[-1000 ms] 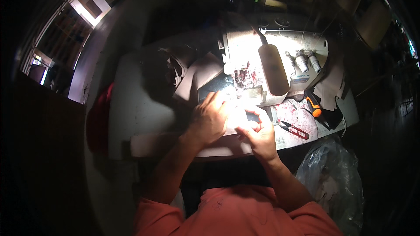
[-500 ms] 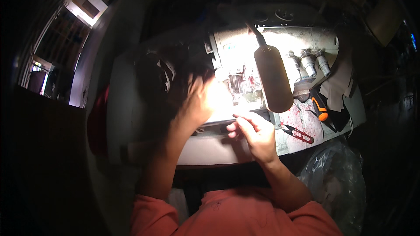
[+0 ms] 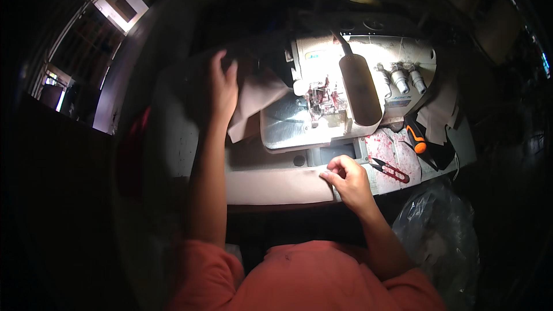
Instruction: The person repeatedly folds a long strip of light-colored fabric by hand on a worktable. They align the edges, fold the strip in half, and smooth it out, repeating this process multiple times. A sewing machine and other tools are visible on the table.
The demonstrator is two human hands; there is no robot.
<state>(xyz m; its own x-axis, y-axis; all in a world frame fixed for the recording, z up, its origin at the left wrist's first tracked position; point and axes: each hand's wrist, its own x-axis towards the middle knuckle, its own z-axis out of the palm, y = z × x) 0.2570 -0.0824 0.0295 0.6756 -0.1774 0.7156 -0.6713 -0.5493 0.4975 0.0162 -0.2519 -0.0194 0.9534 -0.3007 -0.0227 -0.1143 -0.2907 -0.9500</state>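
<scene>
My left hand (image 3: 222, 89) is raised over the dim left side of the table, its thumb and fingertips apart. Just right of it lies a folded beige fabric piece (image 3: 259, 93), partly behind the hand. A sewing machine (image 3: 299, 121) stands beyond, its metal plate and needle area brightly lit. Along the table's near edge stretches a flat beige fabric strip (image 3: 276, 187). My right hand (image 3: 350, 183) has thumb and forefinger pinched at that strip's upper right corner.
An oblong lamp head (image 3: 360, 89) overhangs the machine. To the right are red-handled thread snips (image 3: 391, 171) on stained paper, an orange-and-black handled tool (image 3: 416, 141), and loose fabric scraps (image 3: 438, 115). A clear plastic bag (image 3: 438, 224) hangs below the table's right edge.
My left hand has moved from the machine's plate to the far left, uncovering the plate and the folded fabric. My right hand has dropped to the near strip's corner.
</scene>
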